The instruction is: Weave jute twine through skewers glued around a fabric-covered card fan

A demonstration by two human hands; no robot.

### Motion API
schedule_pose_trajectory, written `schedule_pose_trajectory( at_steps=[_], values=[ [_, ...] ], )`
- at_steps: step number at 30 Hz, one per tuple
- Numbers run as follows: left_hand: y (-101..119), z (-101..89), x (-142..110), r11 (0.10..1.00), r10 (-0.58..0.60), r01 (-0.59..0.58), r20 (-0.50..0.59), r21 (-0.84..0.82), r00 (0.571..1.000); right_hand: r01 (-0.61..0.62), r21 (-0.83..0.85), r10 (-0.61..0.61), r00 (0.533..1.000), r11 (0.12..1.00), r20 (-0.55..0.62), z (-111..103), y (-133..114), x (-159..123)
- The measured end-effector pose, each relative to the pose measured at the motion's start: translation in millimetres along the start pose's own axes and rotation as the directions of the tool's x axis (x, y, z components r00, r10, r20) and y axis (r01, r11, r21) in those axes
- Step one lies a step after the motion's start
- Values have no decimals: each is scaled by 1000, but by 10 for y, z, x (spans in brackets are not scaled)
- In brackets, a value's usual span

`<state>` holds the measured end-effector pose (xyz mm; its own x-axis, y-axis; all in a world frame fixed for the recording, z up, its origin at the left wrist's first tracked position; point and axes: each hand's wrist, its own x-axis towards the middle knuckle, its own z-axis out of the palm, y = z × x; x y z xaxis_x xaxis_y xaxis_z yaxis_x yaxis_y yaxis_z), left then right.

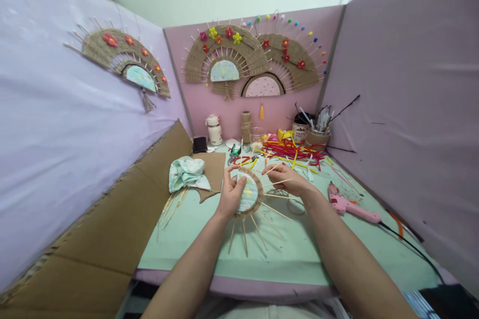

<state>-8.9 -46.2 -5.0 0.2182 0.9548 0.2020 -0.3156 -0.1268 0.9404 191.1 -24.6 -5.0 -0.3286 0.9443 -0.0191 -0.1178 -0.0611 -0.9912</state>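
Note:
My left hand (231,190) is closed on a small half-round fan (258,193), its thumb on the pale green, patterned cloth face. Twine is wound along the curved edge, and thin wooden sticks (279,196) spread out from it like rays. My right hand (286,179) is pinched at the upper sticks, just right of the fan; a thin strand of twine appears to run from its fingertips to the rim. Loose loops of twine (297,205) lie on the table below that hand. Exactly how the fingertips grip the strand is too small to see.
A pink glue gun (350,205) lies at right with its cord trailing. Crumpled cloth (187,173), cardboard (216,167) and spare sticks (175,205) are at left. Behind are pliers (243,161), red pipe cleaners (290,149), a twine spool (246,127) and a white bottle (214,130).

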Motion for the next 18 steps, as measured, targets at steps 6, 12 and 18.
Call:
schedule_pose_trajectory(
  at_steps=[6, 12, 18],
  values=[
    [-1, -4, 24, 995, -60, 55, -67, -84, 996, 75, 28, -75, 997, 997, -17, -13, -25, 1],
    [15, 28, 27, 972, -150, 130, -92, -198, 984, 88, 117, -87, 996, 989, -18, -27, -43, -7],
    [48, -7, 31, 960, -121, 107, -40, -259, 992, 42, 144, -44, 999, 989, 13, -34, -56, -26]
  ],
)
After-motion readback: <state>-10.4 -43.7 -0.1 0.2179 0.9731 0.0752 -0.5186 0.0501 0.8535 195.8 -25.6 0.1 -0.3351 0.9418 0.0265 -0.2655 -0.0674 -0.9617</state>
